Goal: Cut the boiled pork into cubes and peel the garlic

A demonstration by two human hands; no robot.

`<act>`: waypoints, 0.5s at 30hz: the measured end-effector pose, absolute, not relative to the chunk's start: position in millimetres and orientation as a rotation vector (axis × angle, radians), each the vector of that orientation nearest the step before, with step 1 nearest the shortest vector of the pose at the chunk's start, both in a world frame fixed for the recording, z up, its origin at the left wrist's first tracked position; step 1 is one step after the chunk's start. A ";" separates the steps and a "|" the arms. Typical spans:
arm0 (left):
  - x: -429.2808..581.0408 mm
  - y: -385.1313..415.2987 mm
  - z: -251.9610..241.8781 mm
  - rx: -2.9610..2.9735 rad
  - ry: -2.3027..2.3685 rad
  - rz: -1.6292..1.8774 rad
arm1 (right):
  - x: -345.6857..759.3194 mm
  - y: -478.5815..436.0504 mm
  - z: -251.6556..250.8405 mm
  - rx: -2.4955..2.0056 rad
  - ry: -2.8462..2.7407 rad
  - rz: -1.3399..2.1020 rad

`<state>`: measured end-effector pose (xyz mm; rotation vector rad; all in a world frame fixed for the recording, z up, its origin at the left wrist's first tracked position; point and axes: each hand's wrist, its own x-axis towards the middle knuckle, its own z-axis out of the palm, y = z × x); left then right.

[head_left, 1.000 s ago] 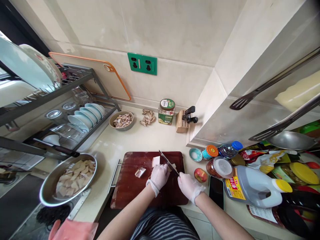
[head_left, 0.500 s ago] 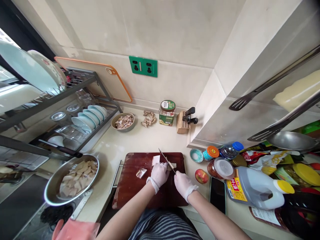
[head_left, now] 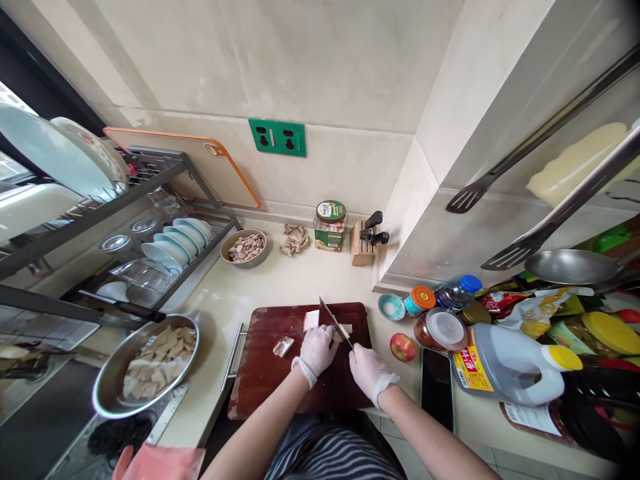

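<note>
A dark red cutting board (head_left: 280, 380) lies on the counter before me. My left hand (head_left: 316, 348), in a white glove, is curled down on a pale block of food (head_left: 313, 319) near the board's far edge. In its own white glove, my right hand (head_left: 368, 372) grips the handle of a cleaver (head_left: 334, 321), whose blade slants up and left across the food beside my left fingers. A cut slice (head_left: 346, 329) shows just right of the blade. A small loose piece (head_left: 283, 346) rests on the board to the left.
A metal pan of pale slices (head_left: 150, 363) sits at the left below a dish rack (head_left: 150, 233). At the back stand a bowl (head_left: 245, 248), ginger (head_left: 294, 239), a jar (head_left: 329, 225) and a knife block (head_left: 364, 241). An apple (head_left: 403, 347), phone (head_left: 437, 387), bottles and an oil jug (head_left: 510, 363) crowd the right.
The cleaver blade has lifted and dropped slightly over the food while both hands stay on the board. The view has shifted a little.
</note>
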<state>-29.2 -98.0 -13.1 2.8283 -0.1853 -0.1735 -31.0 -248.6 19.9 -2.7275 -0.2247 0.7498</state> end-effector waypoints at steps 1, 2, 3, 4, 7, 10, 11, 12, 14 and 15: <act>-28.5 -96.2 -13.9 2.792 -0.158 -0.196 | -33.8 -253.6 21.9 -2.727 -0.213 0.756; -27.9 -94.1 -15.1 2.738 -0.116 -0.221 | -36.5 -258.4 24.3 -2.726 -0.202 0.762; -27.5 -92.0 -16.7 2.667 -0.059 -0.250 | -39.0 -262.8 27.2 -2.725 -0.191 0.764; -27.2 -90.1 -18.5 2.589 0.017 -0.274 | -41.3 -266.5 30.4 -2.724 -0.182 0.762; -27.2 -87.0 -24.7 2.393 0.215 -0.275 | -46.8 -272.5 40.8 -2.726 -0.171 0.731; -26.5 -88.5 -30.0 2.307 0.281 -0.227 | -50.8 -273.8 49.1 -2.737 -0.183 0.715; -25.9 -89.5 -31.4 2.283 0.293 -0.210 | -51.7 -273.9 50.8 -2.743 -0.187 0.720; -25.2 -90.5 -32.6 2.256 0.307 -0.196 | -52.3 -274.0 51.9 -2.748 -0.191 0.731; -23.5 -91.9 -34.2 2.198 0.329 -0.171 | -52.7 -274.1 52.9 -2.758 -0.197 0.752; -22.7 -92.4 -34.6 2.172 0.337 -0.163 | -52.5 -273.9 53.0 -2.762 -0.195 0.763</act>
